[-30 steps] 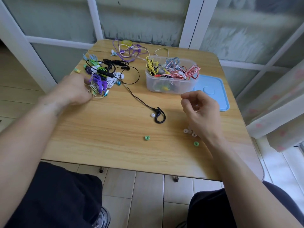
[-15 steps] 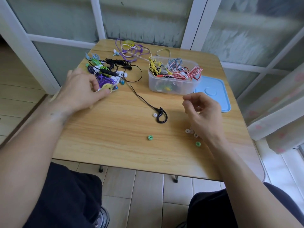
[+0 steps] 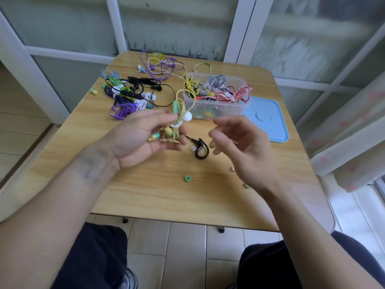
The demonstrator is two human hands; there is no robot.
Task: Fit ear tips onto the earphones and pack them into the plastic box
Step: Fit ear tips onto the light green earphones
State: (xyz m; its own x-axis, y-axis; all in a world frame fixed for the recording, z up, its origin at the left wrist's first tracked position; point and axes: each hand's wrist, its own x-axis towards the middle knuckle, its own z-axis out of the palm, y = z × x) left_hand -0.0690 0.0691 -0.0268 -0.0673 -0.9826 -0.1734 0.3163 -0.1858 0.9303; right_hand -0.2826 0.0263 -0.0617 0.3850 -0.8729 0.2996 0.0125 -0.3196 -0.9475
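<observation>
Tangle is the risk we see here: the left hand (image 3: 143,140) grips a loosely coiled yellow earphone set (image 3: 177,119) above the wooden table (image 3: 145,190), its cord looping up and its white bud hanging just beside the clear plastic box (image 3: 218,105), which already brims with red, blue and yellow cords. The right hand (image 3: 241,149) hovers near it, fingers curled and, as far as we can tell through the motion blur, holding nothing. We judge that a careless pull could snag the raised loop on the box's contents or drag them out. Loose ear tips pose a second hazard: a green ear tip (image 3: 188,178) lies near the front of the table, a white ear tip (image 3: 193,148) sits just beside the black ear-hook earphone (image 3: 201,149), and a brushing wrist could roll either off the edge. The blue lid (image 3: 268,122) lies beside the box, and the unsorted earphone pile (image 3: 129,97) waits at the far left.
</observation>
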